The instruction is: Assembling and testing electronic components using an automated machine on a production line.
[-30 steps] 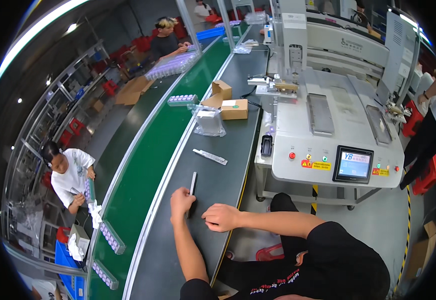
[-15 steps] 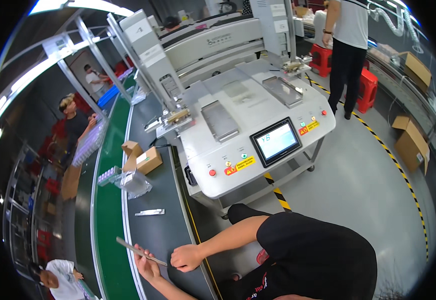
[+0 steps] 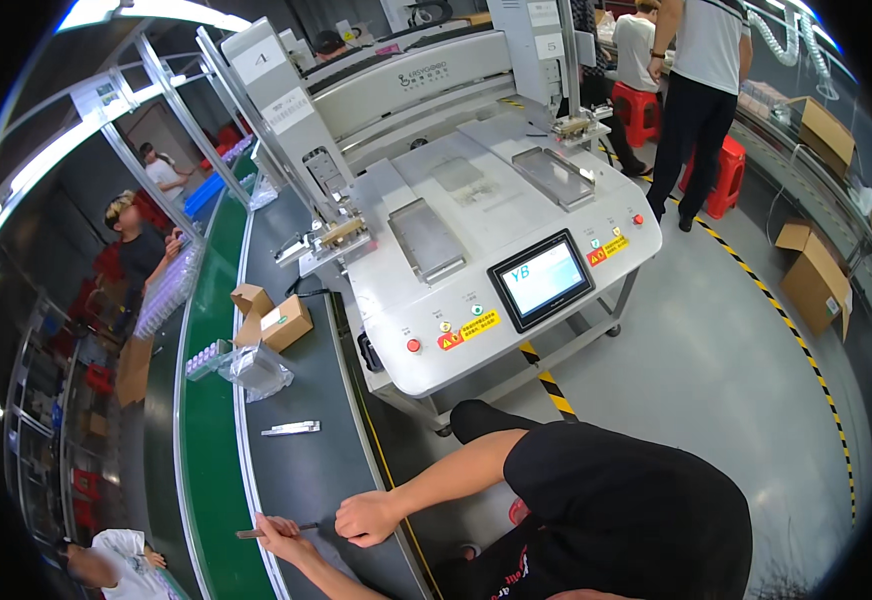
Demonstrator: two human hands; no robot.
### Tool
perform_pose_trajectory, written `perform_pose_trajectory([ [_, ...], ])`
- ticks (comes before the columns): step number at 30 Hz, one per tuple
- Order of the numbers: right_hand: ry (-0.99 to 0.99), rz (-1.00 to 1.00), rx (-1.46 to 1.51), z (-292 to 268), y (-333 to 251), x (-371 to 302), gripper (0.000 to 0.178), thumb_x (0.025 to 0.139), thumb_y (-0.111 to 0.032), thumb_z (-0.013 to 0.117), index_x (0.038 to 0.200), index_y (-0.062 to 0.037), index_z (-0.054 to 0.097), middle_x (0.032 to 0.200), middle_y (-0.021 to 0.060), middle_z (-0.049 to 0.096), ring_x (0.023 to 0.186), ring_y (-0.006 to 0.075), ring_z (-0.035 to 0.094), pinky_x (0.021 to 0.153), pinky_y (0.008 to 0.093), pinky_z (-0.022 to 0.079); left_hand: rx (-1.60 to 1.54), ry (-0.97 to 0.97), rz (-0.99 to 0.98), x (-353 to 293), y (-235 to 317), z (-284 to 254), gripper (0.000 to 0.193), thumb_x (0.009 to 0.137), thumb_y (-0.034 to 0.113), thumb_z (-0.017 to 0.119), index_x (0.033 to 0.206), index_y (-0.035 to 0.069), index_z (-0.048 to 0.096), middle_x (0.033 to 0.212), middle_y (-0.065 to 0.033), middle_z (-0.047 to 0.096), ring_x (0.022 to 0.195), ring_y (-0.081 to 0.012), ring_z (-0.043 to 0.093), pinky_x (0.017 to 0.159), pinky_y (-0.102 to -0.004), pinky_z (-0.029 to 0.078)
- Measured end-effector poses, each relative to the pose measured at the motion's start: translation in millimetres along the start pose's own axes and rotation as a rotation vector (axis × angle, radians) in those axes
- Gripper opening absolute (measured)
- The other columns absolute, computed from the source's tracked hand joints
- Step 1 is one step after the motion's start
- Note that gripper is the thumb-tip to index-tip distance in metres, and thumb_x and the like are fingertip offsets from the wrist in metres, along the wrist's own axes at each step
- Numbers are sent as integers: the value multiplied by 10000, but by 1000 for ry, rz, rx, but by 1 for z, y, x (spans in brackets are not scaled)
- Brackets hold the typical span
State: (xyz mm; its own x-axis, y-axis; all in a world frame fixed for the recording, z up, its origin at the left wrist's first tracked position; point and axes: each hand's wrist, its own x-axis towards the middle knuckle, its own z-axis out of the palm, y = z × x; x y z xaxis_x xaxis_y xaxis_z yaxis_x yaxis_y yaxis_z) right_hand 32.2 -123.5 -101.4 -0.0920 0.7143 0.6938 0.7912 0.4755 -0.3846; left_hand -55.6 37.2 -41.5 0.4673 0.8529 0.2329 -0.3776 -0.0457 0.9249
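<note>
In my left hand [image 3: 281,538], fingers closed round it, is a thin flat grey piece [image 3: 250,534], seen nearly edge-on. Its outer end sticks out over the rim between the green belt and the dark bench. My right hand [image 3: 364,517] is a loose fist beside the piece's inner end, a small gap apart; what its fingers hold, if anything, is hidden. Farther up the dark bench [image 3: 326,400] lies a small stack of thin silvery strips [image 3: 292,428], untouched.
Beyond the strips stand a clear plastic-wrapped block [image 3: 258,370] and an open cardboard box [image 3: 286,322]. A green conveyor belt [image 3: 203,440] runs along the left. A white machine with a screen [image 3: 541,280] and two shallow trays stands ahead. Co-workers are at left and back right.
My left hand has turned the flat grey piece from a slant to nearly level, drawing its inner end away from my right hand. The right hand stays closed; the view has shifted slightly.
</note>
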Motion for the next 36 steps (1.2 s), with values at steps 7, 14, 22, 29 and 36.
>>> perform_pose_trajectory([
  [7, 19, -2, -7, 1, 0, -1, 124, 761, -166, 587, 741, -47, 560, 782, 65, 562, 779, 251, 549, 704, 360, 435, 228, -102, -26, -7, -12, 16, 457, 940, 320, 525, 571, 146, 320, 455, 39, 275, 394, -54, 245, 373, -231, 186],
  [14, 25, 6, -7, 2, 3, 0, 124, 758, -169, 588, 743, -47, 567, 782, 61, 566, 780, 247, 551, 707, 357, 436, -176, -67, -232, -6, 9, 12, 534, 944, 361, 512, 540, 182, 213, 430, 48, 186, 342, -58, 127, 329, -243, 102],
  [22, 13, 133, -53, 1, 0, 8, 185, 756, -207, 602, 816, -37, 559, 864, 93, 567, 831, 267, 547, 740, 369, 437, -347, -77, -301, -5, 16, 11, 496, 972, 346, 460, 557, 169, 255, 431, 45, 176, 339, -62, 112, 314, -241, 101],
  [29, 101, 346, 42, -2, 0, 19, 308, 802, -306, 590, 923, -27, 536, 904, 132, 555, 888, 298, 533, 794, 390, 433, -664, -505, -415, -10, -7, 15, 438, 994, 369, 373, 641, 110, 353, 530, 6, 293, 433, -107, 233, 417, -255, 235],
  [36, 168, 376, 4, -4, 7, 12, 203, 849, -237, 555, 815, -36, 560, 820, 131, 563, 791, 325, 551, 699, 420, 443, -646, -148, -349, -8, 3, 17, 378, 939, 466, 459, 884, 97, 518, 610, 8, 351, 522, -110, 326, 506, -254, 309],
])
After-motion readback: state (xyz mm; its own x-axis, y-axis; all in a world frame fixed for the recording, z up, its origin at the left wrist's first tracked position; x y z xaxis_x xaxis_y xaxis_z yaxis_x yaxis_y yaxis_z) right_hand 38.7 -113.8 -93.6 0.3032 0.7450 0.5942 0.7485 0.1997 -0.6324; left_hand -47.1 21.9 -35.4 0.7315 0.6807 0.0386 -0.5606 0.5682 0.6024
